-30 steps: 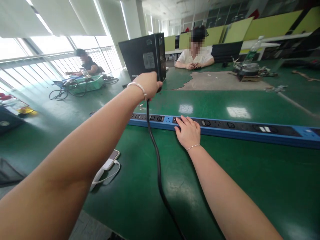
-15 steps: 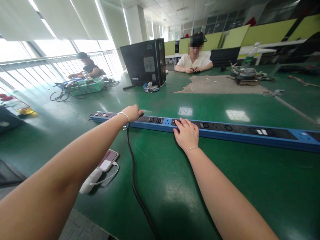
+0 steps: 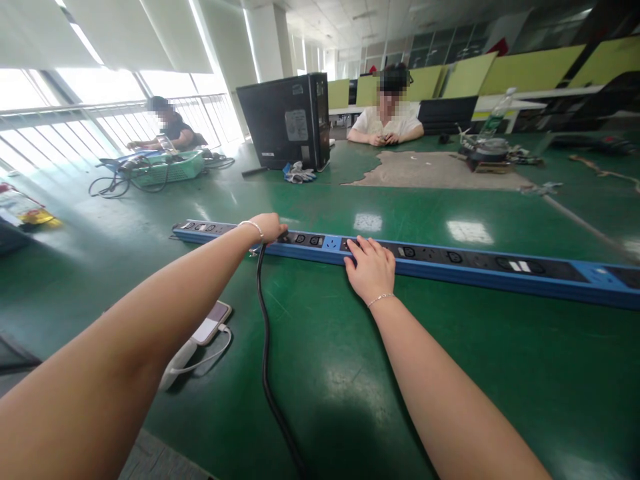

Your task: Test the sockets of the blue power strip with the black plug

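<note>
A long blue power strip [image 3: 425,270] with black socket panels lies across the green table. My left hand [image 3: 271,227] is closed round the black plug [image 3: 283,233] of a thick cable [image 3: 266,347], at the sockets left of the middle; how far the plug sits in a socket is hidden by the hand. The cable hangs from that hand and runs down toward the table's near edge. Over the strip's middle, right of a blue socket, my right hand [image 3: 371,268] rests with its fingers spread, holding nothing.
A phone [image 3: 214,323] with a white charger lies on the green table [image 3: 340,387] by my left forearm. Farther back are a black computer case [image 3: 287,123], gloves [image 3: 299,173], a green basket [image 3: 170,169] and a coil of parts [image 3: 490,152]. Two people sit beyond.
The view has shifted slightly. Both hands keep nearly the same places on the strip, and the cable's lower part has moved a little to the left.
</note>
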A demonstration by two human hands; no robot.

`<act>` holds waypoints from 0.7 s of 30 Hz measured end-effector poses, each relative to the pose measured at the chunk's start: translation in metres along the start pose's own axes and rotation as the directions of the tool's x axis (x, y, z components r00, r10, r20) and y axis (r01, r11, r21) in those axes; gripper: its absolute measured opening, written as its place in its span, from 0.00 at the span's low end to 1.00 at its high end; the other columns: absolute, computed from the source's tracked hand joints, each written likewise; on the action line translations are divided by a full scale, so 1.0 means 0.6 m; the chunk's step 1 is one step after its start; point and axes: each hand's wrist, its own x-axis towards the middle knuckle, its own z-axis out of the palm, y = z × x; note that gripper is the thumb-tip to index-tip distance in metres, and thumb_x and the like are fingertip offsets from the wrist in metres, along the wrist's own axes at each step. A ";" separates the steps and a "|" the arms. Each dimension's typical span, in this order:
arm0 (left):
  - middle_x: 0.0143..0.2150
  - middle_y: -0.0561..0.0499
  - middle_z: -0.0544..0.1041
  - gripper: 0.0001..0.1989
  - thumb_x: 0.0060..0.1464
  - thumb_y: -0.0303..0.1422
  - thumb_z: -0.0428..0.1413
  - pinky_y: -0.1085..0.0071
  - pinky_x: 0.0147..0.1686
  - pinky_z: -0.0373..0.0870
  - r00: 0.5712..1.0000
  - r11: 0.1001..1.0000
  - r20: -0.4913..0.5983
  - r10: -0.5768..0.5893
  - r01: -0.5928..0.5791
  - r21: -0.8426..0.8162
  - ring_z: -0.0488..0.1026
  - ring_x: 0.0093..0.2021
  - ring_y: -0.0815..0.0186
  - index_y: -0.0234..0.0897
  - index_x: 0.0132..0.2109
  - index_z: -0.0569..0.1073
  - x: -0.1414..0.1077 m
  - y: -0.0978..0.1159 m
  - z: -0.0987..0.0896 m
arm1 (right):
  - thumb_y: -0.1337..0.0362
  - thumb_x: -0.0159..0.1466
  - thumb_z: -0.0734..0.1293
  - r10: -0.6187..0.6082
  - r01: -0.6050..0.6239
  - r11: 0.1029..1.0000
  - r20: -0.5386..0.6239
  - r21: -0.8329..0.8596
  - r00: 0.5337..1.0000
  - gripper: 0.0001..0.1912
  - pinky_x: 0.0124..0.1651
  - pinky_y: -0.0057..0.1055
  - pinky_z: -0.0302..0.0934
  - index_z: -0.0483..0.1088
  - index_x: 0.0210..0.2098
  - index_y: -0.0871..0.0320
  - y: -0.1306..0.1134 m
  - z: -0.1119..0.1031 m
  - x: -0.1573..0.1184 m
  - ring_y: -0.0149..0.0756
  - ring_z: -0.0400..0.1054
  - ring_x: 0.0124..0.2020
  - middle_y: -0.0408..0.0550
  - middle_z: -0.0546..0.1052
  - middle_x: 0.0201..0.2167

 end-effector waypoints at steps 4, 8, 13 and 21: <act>0.25 0.43 0.77 0.22 0.54 0.43 0.43 0.71 0.36 0.66 1.000 1.000 0.011 -0.002 0.002 0.011 0.75 0.35 0.59 0.31 0.39 0.74 -0.001 0.003 -0.004 | 0.58 0.62 0.58 0.005 -0.005 1.000 0.003 -0.008 1.000 0.20 0.57 0.43 0.42 0.67 0.52 0.52 -0.001 -0.001 0.000 0.42 0.54 0.57 0.46 0.66 0.56; 0.26 0.42 0.78 0.23 0.54 0.42 0.42 0.70 0.37 0.66 1.000 1.000 0.003 -0.006 0.006 0.013 0.75 0.36 0.58 0.30 0.43 0.73 -0.001 0.004 -0.003 | 0.59 0.62 0.57 -0.001 0.001 1.000 0.010 -0.013 1.000 0.20 0.56 0.44 0.43 0.66 0.52 0.52 -0.002 -0.001 0.000 0.42 0.54 0.57 0.47 0.65 0.56; 0.28 0.40 0.78 0.24 0.54 0.43 0.43 0.67 0.40 0.66 1.000 1.000 -0.028 -0.006 0.007 0.028 0.75 0.41 0.55 0.29 0.47 0.70 -0.002 0.012 0.001 | 0.59 0.62 0.57 0.006 -0.006 1.000 0.000 0.007 1.000 0.20 0.56 0.44 0.43 0.67 0.52 0.52 -0.001 0.000 0.000 0.43 0.54 0.57 0.47 0.66 0.56; 0.34 0.37 0.78 0.24 0.55 0.43 0.43 0.66 0.40 0.67 0.996 0.999 -0.077 -0.041 0.043 0.025 0.74 0.43 0.55 0.29 0.48 0.68 -0.009 0.015 0.018 | 0.59 0.62 0.57 0.012 -0.012 1.000 0.005 0.016 1.000 0.20 0.56 0.44 0.42 0.67 0.52 0.52 -0.003 -0.001 0.000 0.43 0.54 0.57 0.47 0.66 0.56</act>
